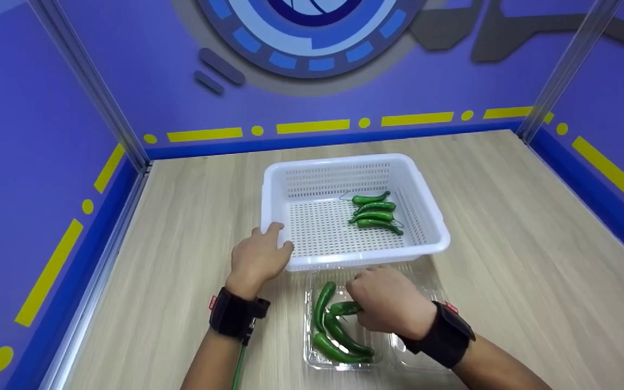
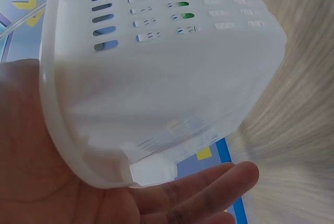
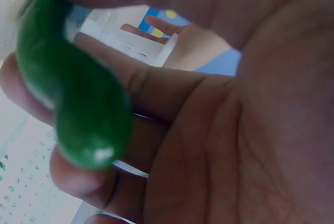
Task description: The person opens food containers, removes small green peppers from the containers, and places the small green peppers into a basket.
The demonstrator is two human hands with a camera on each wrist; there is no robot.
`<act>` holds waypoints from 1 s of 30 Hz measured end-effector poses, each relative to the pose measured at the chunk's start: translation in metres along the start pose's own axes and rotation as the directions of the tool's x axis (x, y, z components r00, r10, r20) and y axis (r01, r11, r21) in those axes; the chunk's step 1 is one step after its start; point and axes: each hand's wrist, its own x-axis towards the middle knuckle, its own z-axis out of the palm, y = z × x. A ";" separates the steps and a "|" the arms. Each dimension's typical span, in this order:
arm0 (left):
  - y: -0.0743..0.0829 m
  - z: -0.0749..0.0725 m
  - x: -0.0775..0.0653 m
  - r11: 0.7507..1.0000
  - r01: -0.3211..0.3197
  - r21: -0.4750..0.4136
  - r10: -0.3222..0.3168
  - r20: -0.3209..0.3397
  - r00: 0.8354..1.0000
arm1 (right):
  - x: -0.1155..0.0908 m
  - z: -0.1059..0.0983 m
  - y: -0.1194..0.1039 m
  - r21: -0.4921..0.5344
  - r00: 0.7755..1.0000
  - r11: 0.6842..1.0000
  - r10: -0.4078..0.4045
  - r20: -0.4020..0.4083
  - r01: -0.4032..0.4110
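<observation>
A green chili pepper [image 3: 78,83] is pinched between the thumb and fingers of my right hand [image 1: 390,298], above a clear plastic clamshell box [image 1: 309,330]. Three more green peppers [image 1: 347,337] lie in the box's left half. Behind it stands a white perforated basket [image 1: 355,258], with several green peppers [image 1: 374,215] grouped on the right of its floor. My left hand [image 1: 258,254] rests against the basket's front-left corner, its palm at the rim [image 2: 49,98]. The left wrist view shows its fingers [image 2: 209,190] extended past that corner; its thumb is hidden there.
The basket and box stand on a light wood-grain table [image 1: 198,216]. Blue printed panels [image 1: 144,108] with metal corner posts enclose the back and both sides. The box's other half [image 1: 420,360] lies under and beside my right forearm.
</observation>
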 end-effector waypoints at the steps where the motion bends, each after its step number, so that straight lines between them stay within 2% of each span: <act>1: 0.000 0.000 0.000 1.000 0.000 0.000 0.000 0.002 1.000 | 0.000 0.000 0.001 0.017 1.000 1.000 -0.005 -0.005 0.005; 8: 0.002 0.003 0.000 1.000 -0.004 -0.001 0.004 0.011 1.000 | -0.003 -0.007 0.009 0.134 0.998 0.989 -0.058 -0.034 0.062; 13: 0.000 0.001 0.000 1.000 -0.003 -0.001 0.003 0.014 1.000 | -0.006 -0.017 0.016 0.180 0.995 0.979 -0.089 -0.047 0.096; 22: -0.001 -0.001 -0.001 1.000 -0.004 0.008 0.004 0.022 1.000 | -0.007 -0.025 0.031 0.218 0.977 0.960 -0.144 -0.154 0.176; 30: 0.000 -0.001 0.000 1.000 -0.005 0.011 0.005 0.020 1.000 | -0.006 -0.031 0.047 0.216 0.961 0.961 -0.117 -0.252 0.173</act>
